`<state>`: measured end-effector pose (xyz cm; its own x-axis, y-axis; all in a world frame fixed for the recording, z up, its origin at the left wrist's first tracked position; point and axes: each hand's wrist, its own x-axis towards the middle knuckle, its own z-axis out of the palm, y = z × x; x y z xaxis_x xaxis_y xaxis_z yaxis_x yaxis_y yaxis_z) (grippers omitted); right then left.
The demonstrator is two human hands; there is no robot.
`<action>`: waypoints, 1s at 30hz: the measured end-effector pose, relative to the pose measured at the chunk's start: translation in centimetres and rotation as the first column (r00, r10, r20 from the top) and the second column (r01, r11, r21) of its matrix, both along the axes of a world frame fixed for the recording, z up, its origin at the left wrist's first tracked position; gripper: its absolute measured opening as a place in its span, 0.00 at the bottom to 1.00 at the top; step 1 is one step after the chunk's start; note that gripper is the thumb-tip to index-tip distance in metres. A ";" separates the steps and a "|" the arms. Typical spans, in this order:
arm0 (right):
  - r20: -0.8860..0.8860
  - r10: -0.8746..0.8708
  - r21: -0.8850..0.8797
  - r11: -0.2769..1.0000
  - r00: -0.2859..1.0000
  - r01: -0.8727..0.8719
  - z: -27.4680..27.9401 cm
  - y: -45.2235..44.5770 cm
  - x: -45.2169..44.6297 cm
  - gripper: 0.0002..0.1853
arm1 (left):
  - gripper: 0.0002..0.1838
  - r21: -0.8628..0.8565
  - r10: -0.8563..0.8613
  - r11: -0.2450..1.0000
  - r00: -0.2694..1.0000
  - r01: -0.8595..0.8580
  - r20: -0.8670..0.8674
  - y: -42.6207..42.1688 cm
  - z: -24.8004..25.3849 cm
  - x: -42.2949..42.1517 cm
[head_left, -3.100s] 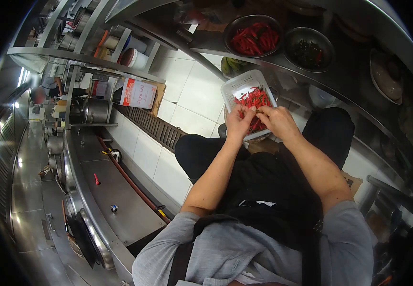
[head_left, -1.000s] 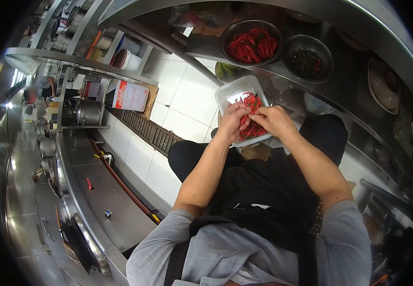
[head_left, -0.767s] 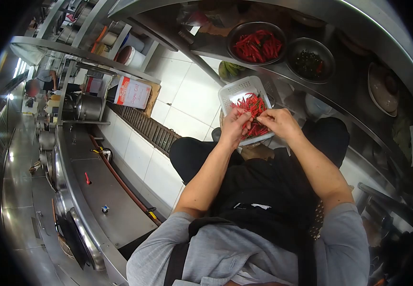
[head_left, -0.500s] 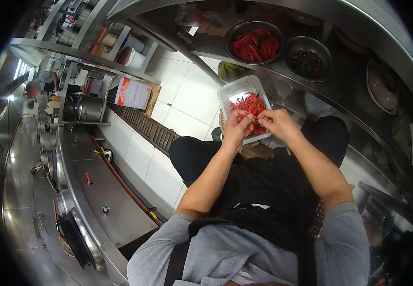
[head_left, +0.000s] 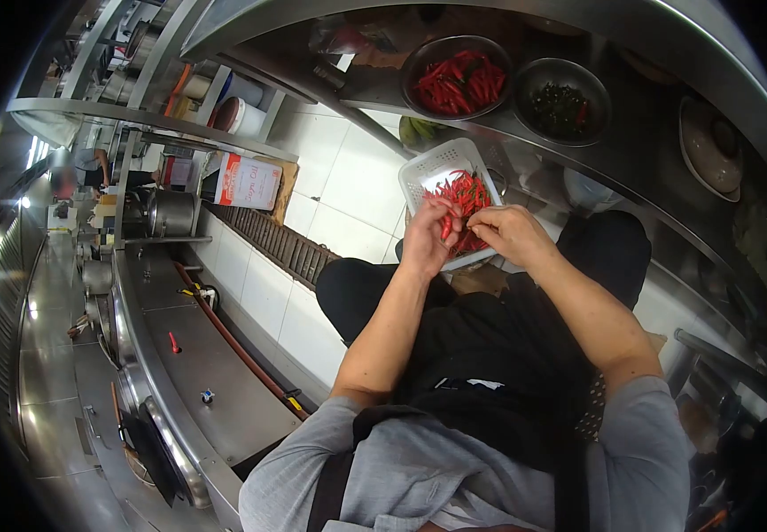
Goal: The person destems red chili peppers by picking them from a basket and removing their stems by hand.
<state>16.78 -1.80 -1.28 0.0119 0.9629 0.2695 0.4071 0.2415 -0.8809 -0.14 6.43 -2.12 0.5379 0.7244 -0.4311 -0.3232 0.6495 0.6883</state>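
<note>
A white perforated basket [head_left: 425, 165] with many red chilies [head_left: 465, 191] in it sits between my knees. Over its near left part, my left hand [head_left: 430, 232] is closed around red chilies, one of which shows between the fingers. My right hand [head_left: 511, 232] is beside it over the basket's near right part, thumb and fingertips pinched together; what they hold, if anything, is too small to name. On the shelf beyond, a metal bowl [head_left: 457, 78] holds red chilies, and a second bowl [head_left: 563, 101] holds small dark green bits with a red piece.
A steel shelf [head_left: 640, 164] runs along the right, with a lidded dish [head_left: 711, 149] on it. Green bananas [head_left: 417, 131] lie behind the basket. An oil tin [head_left: 249, 182] stands by the floor grate [head_left: 268, 238]. A steel counter [head_left: 215, 355] is at left; another person [head_left: 93, 166] stands far left.
My left hand has turned and drawn slightly apart from the right, with a chili now showing between its fingers. The whole view has shifted a little.
</note>
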 end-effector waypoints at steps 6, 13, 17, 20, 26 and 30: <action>0.015 -0.077 -0.202 0.976 0.997 0.078 2.0 -0.7 1.1 0.09 | 0.06 0.029 0.020 0.999 0.987 -0.016 -0.162 5.4 -3.0 0.0; 0.042 -0.151 -0.193 0.969 0.988 0.156 1.4 -0.4 2.8 0.10 | 0.15 0.481 0.310 0.479 0.372 0.734 -0.875 13.2 -11.4 2.7; 0.081 -0.171 -0.260 0.947 0.982 0.186 1.1 0.0 3.1 0.11 | 0.15 0.275 0.331 0.218 0.194 0.936 -0.923 14.0 -13.0 4.7; 0.092 -0.167 -0.330 0.925 0.982 0.188 1.1 0.6 3.5 0.11 | 0.15 0.073 0.253 0.157 0.031 0.985 -0.967 14.1 -13.2 5.8; 0.066 -0.144 -0.230 0.961 0.987 0.155 -0.2 1.5 3.4 0.09 | 0.14 0.066 0.246 0.190 0.017 0.980 -0.969 14.9 -14.1 5.7; 0.143 -0.164 -0.195 0.962 0.976 0.190 -0.4 1.6 3.0 0.09 | 0.11 0.227 0.224 0.231 0.175 0.946 -0.959 15.0 -12.4 4.0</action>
<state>19.76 -0.17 -1.71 0.1660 0.9832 0.0756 0.5367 -0.0257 -0.8434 3.83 21.43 -14.50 0.6620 0.6964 -0.2772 0.7456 -0.5738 0.3389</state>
